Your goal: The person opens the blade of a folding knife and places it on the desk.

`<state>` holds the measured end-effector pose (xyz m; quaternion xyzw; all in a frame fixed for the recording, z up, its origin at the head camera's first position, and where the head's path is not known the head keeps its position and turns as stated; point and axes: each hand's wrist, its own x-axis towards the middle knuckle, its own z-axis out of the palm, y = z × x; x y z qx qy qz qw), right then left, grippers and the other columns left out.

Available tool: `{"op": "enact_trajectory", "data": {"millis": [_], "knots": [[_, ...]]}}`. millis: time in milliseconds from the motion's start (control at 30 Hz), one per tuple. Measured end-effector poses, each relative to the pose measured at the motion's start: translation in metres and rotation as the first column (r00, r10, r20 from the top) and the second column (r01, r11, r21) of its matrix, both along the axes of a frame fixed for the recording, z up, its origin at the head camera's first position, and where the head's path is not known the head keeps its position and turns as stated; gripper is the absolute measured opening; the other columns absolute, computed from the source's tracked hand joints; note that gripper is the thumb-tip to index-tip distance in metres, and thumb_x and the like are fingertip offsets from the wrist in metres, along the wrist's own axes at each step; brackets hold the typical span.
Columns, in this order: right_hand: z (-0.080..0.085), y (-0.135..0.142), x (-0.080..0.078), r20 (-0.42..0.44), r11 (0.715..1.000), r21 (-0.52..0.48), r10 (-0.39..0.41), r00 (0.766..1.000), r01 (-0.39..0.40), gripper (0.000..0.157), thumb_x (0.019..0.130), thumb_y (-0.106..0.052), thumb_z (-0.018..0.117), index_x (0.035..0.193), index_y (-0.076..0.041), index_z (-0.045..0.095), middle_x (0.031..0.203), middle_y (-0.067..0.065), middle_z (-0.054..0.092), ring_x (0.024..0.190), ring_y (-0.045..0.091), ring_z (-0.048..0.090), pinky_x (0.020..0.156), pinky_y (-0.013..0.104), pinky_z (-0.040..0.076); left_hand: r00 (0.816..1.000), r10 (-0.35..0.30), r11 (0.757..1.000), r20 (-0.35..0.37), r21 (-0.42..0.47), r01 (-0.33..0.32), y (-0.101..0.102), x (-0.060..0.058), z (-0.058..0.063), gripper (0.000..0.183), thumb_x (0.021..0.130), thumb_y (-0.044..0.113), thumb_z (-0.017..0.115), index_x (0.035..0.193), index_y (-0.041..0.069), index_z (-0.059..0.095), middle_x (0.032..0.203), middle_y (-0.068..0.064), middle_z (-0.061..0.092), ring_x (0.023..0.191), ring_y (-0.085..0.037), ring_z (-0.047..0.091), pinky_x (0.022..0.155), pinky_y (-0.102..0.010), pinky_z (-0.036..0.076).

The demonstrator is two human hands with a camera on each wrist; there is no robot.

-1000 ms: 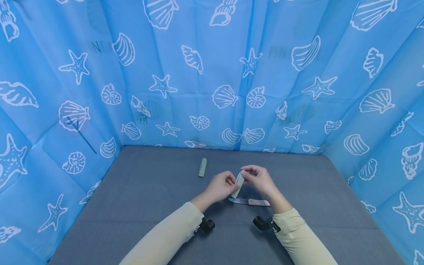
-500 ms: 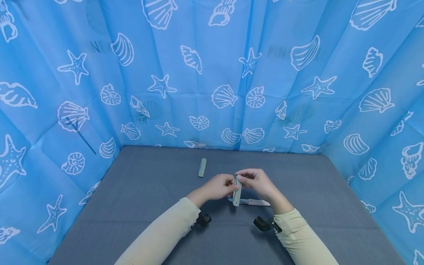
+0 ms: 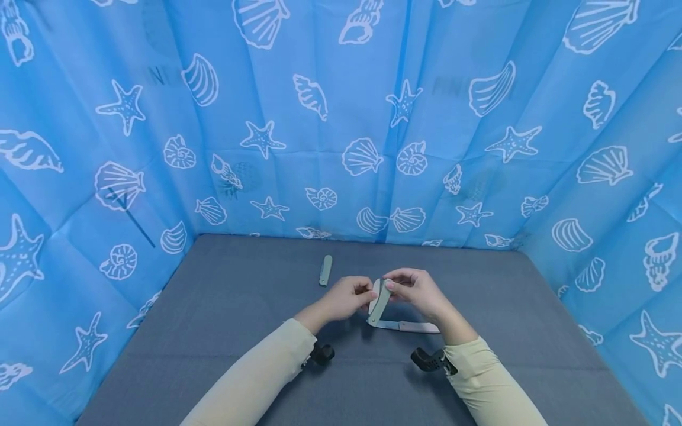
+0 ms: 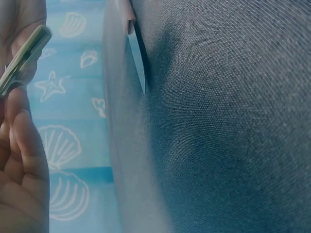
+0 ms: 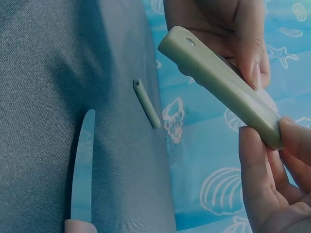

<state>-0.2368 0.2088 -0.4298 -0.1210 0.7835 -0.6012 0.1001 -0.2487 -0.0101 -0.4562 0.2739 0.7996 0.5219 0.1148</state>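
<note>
Both hands hold a pale green folding knife [image 3: 380, 304] above the table. The right hand [image 3: 420, 291] pinches one end of its handle [image 5: 228, 92] between thumb and fingers. On the left side, the left hand [image 3: 343, 298] pinches the blade [image 3: 375, 294], which stands partly out of the handle at a narrow angle. The handle's pivot end points down toward the person. Below lies a second knife with a pink handle [image 3: 419, 327], its blade [image 5: 83, 165] fully unfolded and pointing left.
A folded green knife [image 3: 325, 270] lies farther back on the grey cloth-covered table [image 3: 240, 296]. Blue curtains [image 3: 319, 148] with white shell and starfish prints surround the table's back and sides. Black wrist cameras [image 3: 428, 360] hang under the forearms.
The held knife first turns more upright, then tilts with its lower end to the left. Its blade has swung out of the handle as the left hand moves slightly left.
</note>
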Motion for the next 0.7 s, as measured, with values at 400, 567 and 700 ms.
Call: {"op": "enact_trajectory", "data": {"millis": [400,567,700], "knots": [[0.003,0.009,0.003,-0.013,0.996,-0.057,-0.068,0.998,0.067,0.030,0.100,-0.008,0.062,0.121,0.013,0.060,0.104,0.017,0.067,0.089,0.019,0.070,0.084,0.041,0.058,0.994,0.092,0.991,-0.062,0.104,-0.085,-0.008,0.000,0.001,0.020,0.103,0.018,0.058,0.088,0.006,0.063,0.080,-0.004,0.066,0.074,-0.013,0.064,0.070,-0.032,0.056],[0.002,0.015,0.003,0.004,0.987,-0.110,-0.115,0.993,0.115,0.034,0.100,-0.007,0.062,0.123,0.017,0.056,0.102,0.014,0.067,0.087,0.015,0.070,0.082,0.035,0.058,0.988,0.137,0.973,-0.071,0.194,-0.121,-0.011,-0.002,-0.003,0.018,0.103,0.016,0.059,0.088,0.007,0.063,0.082,-0.002,0.066,0.075,-0.013,0.064,0.069,-0.027,0.055],[0.003,0.021,0.005,0.027,0.982,-0.134,-0.133,0.991,0.136,0.036,0.100,-0.007,0.062,0.124,0.018,0.053,0.101,0.013,0.066,0.087,0.015,0.070,0.082,0.031,0.058,0.982,0.178,0.954,-0.068,0.259,-0.155,-0.012,-0.002,-0.006,0.017,0.103,0.015,0.059,0.090,0.005,0.064,0.085,-0.006,0.068,0.077,-0.015,0.066,0.072,-0.035,0.057]]}}
